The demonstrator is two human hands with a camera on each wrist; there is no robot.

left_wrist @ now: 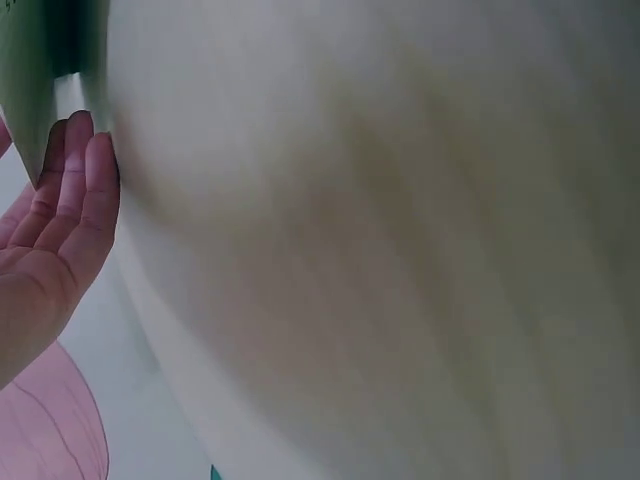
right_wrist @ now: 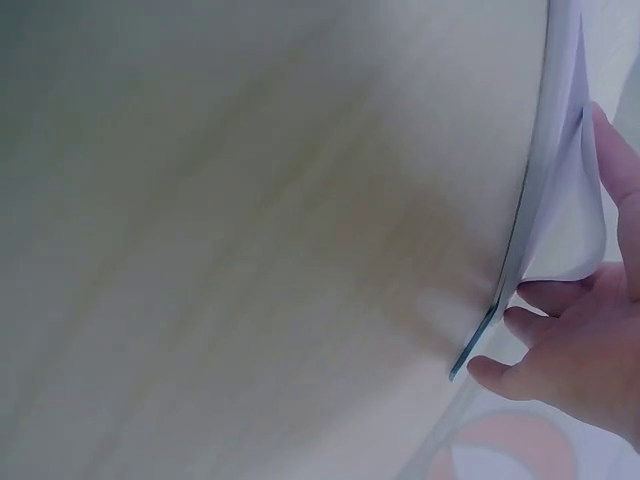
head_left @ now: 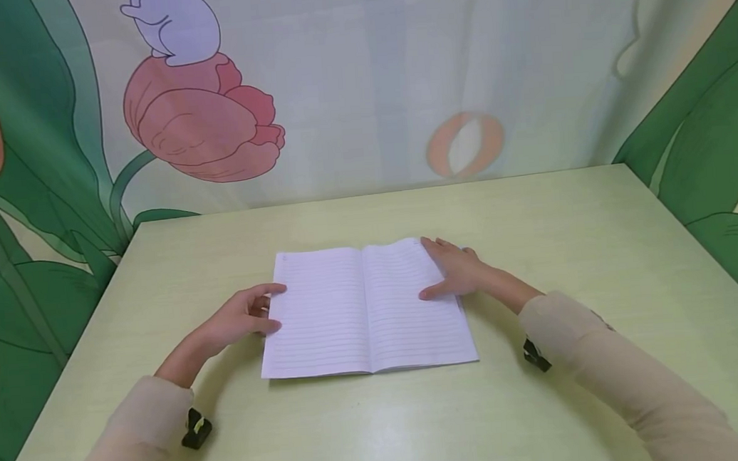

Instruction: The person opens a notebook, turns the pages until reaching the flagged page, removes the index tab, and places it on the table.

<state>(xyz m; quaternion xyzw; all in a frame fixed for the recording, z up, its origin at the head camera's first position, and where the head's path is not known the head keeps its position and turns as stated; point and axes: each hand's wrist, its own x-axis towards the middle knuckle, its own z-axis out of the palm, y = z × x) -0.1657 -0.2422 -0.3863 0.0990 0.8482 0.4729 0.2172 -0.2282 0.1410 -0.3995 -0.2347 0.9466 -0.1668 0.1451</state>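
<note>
An open notebook [head_left: 323, 312] with white lined pages lies on the table, its fold running down the middle. My left hand [head_left: 237, 320] holds its left edge, thumb and index finger on the page margin. From below, the left wrist view shows the other fingers behind the green cover [left_wrist: 25, 90]. At the upper right edge, my right hand [head_left: 460, 267] grips the right page, with the thumb laid on top. The right wrist view has that page [right_wrist: 570, 230] bowed up from the stack, fingertips at its corner. A teal cover corner [right_wrist: 472, 345] sticks out beside them.
The pale wooden table [head_left: 383, 429] extends all round the notebook. Behind it hangs a curtain [head_left: 347, 103] printed with flowers and leaves. Each sleeve cuff has a small black strap piece [head_left: 196, 428] beneath it.
</note>
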